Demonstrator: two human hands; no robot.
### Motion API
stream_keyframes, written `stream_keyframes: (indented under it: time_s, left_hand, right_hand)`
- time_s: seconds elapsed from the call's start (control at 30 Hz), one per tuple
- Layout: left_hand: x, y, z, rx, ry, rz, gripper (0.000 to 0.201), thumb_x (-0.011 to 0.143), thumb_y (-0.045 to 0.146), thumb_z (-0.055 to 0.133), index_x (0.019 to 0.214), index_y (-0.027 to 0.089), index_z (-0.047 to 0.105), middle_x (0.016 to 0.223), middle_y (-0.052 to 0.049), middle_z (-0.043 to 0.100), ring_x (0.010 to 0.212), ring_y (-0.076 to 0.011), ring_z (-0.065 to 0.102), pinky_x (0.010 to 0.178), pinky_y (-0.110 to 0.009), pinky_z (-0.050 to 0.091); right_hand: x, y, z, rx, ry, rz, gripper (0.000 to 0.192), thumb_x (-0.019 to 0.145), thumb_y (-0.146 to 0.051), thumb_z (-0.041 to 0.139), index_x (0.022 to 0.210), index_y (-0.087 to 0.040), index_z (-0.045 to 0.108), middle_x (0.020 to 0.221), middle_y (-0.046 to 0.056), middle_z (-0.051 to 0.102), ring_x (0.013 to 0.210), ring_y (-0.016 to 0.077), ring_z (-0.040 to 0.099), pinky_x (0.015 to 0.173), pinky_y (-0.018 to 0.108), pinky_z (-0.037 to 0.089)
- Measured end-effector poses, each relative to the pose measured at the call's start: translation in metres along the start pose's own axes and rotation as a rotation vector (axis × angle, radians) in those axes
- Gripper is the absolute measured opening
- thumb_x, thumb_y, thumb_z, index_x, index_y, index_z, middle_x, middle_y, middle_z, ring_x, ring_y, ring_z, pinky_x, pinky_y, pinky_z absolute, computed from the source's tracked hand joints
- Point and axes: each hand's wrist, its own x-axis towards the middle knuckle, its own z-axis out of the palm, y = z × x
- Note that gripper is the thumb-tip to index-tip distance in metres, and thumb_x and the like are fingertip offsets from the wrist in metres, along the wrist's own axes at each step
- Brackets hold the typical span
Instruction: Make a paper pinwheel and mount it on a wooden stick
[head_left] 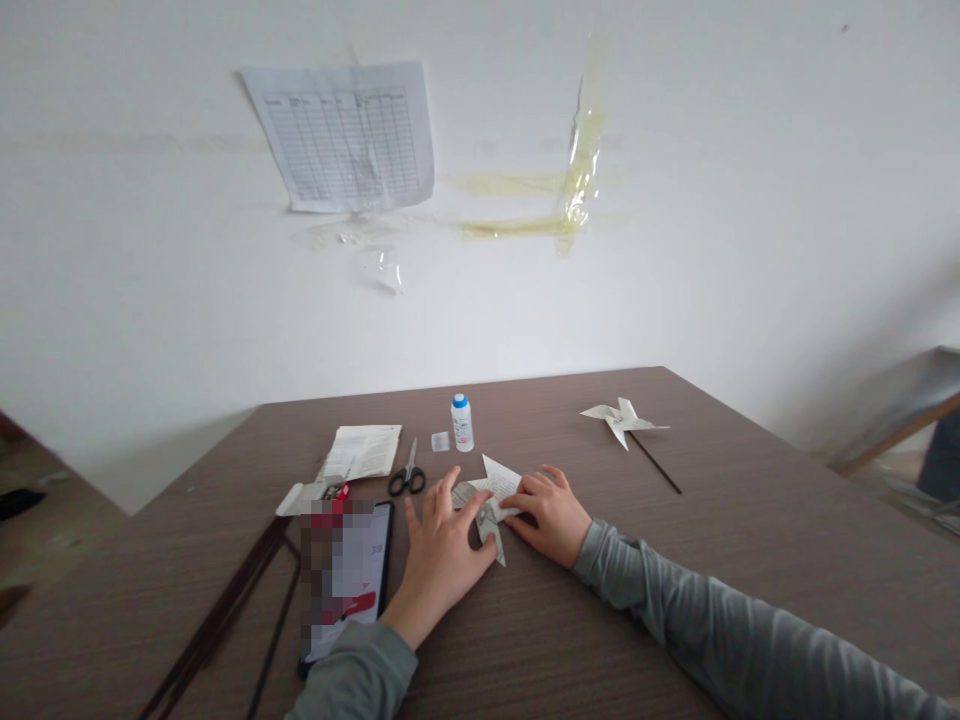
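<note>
A paper pinwheel (491,512) made of printed sheet lies on the table between my hands, partly covered by them. My left hand (448,545) is at its left side, index finger and thumb closed on the folded paper while the other fingers fan upward. From the right, my right hand (551,515) grips a blade near the centre with bent fingers. Scissors with black handles (406,482) lie just beyond my left hand. A white bottle with a blue cap (462,424) stands upright behind the pinwheel, beside a small clear square piece (440,442).
A finished-looking pinwheel on a dark stick (624,420) lies at the back right. On the left are a stack of printed paper (366,452), a phone (352,580) and several dark sticks (217,610). Behind the table (750,520) rises a white wall with a taped sheet (352,135).
</note>
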Motion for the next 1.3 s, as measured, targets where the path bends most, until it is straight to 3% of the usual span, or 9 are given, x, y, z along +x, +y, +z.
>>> stream_keyframes:
  time_s: [0.23,0.6,0.9,1.07,1.3]
  left_hand:
    - [-0.001,0.005,-0.005,-0.008,-0.062,-0.018,0.053,0.106,0.024,0.092,0.157,0.039,0.099,0.204,-0.018,0.06,0.188,-0.0538,0.056,0.154,-0.096,0.033]
    - [-0.001,0.005,-0.006,-0.001,-0.048,-0.014,0.054,0.105,0.025,0.093,0.156,0.041,0.099,0.2,-0.017,0.065,0.185,-0.0558,0.06,0.151,-0.097,0.038]
    - [-0.002,0.003,0.0,-0.005,0.007,-0.029,0.062,0.102,0.026,0.095,0.163,0.04,0.095,0.203,-0.018,0.06,0.186,-0.0542,0.058,0.154,-0.094,0.036]
    - [-0.001,0.002,0.0,-0.029,-0.011,-0.009,0.053,0.102,0.026,0.095,0.152,0.04,0.101,0.2,-0.017,0.065,0.184,-0.0566,0.059,0.153,-0.096,0.035]
    - [-0.002,0.004,-0.005,-0.016,-0.053,-0.017,0.053,0.104,0.027,0.093,0.155,0.041,0.099,0.202,-0.016,0.063,0.184,-0.0555,0.06,0.153,-0.097,0.035]
  right_hand:
    - [0.0,-0.004,-0.005,-0.004,-0.008,0.011,0.027,0.12,-0.031,0.087,0.141,-0.038,0.103,0.12,0.009,0.093,0.124,0.0328,0.085,0.145,0.071,0.054]
    - [0.001,-0.007,-0.008,0.002,-0.005,0.017,0.028,0.118,-0.026,0.09,0.141,-0.036,0.104,0.12,0.012,0.095,0.124,0.0348,0.088,0.145,0.075,0.056]
    - [0.003,-0.006,0.004,-0.025,0.012,0.051,0.025,0.115,-0.026,0.092,0.135,-0.035,0.104,0.118,0.009,0.092,0.123,0.0337,0.085,0.146,0.074,0.054]
    - [0.001,-0.006,-0.003,0.002,0.008,0.018,0.029,0.117,-0.027,0.087,0.14,-0.036,0.103,0.12,0.01,0.093,0.124,0.034,0.086,0.145,0.074,0.055]
    - [0.0,-0.004,-0.007,0.034,0.013,0.024,0.03,0.114,-0.026,0.089,0.139,-0.035,0.102,0.123,0.012,0.097,0.127,0.0379,0.09,0.144,0.072,0.056]
